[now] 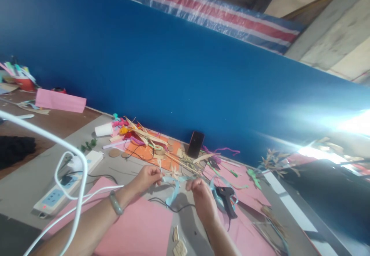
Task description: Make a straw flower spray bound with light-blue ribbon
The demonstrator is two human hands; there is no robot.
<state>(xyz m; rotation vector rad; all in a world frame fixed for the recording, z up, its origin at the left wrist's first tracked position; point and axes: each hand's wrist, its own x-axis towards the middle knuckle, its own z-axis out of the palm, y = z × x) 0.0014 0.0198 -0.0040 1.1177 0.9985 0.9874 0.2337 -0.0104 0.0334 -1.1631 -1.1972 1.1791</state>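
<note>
My left hand [149, 176], with a bracelet on its wrist, pinches a light blue ribbon [173, 194] just above the table. A thin pale stalk stands up at its fingertips; whether the hand holds it I cannot tell. The ribbon stretches across to my right hand [201, 195], whose curled fingers close on it, and one part droops between the hands. Right of that hand lies a black hot glue gun [227, 202], with loops of light blue ribbon around it. Dried flower-like pieces [174, 171] lie just beyond the fingers.
Pink paper sheets [138, 229] cover parts of the grey table. A power strip [66, 184] and white cable [82, 179] are at left. A phone [195, 144] leans on the blue partition [173, 67]. Dried stalks lie over orange paper [138, 152], near a white cup [103, 129].
</note>
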